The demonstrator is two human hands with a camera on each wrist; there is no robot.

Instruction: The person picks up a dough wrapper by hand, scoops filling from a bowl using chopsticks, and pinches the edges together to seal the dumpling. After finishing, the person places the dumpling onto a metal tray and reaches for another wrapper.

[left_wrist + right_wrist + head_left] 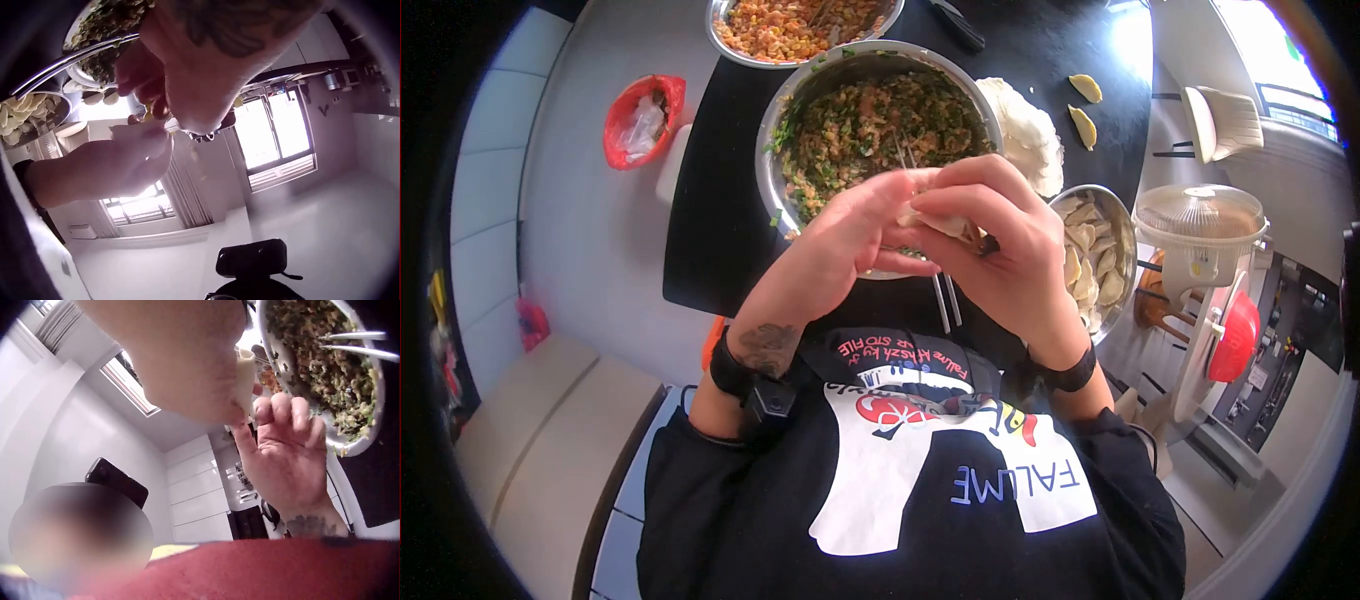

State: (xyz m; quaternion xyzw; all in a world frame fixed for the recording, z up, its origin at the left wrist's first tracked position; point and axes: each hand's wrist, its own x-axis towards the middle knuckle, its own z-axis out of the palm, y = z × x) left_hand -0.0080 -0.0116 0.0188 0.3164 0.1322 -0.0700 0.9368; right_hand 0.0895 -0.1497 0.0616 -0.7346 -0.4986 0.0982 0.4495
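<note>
In the head view my two hands meet over the near rim of a steel bowl [768, 165] of chopped green filling. Between them is a pale dumpling [945, 222], its dough folded and partly covered by fingers. My right hand [1015, 245] pinches it from the right with thumb and fingers. From the other side, my left hand [835, 245] holds it, palm turned inward; the right wrist view shows that hand's curled fingers [282, 409] and thumb near the dough [245, 381]. A pair of metal chopsticks [948, 300] leans in the filling, passing below the hands.
White dough [1025, 135] lies right of the bowl. A second steel bowl [1132, 240] holds several dumplings, and two more dumplings [1084, 128] sit on the black table [710, 200]. Another bowl [790, 25] with orange filling stands at the back. A fan [1200, 220] is at the right.
</note>
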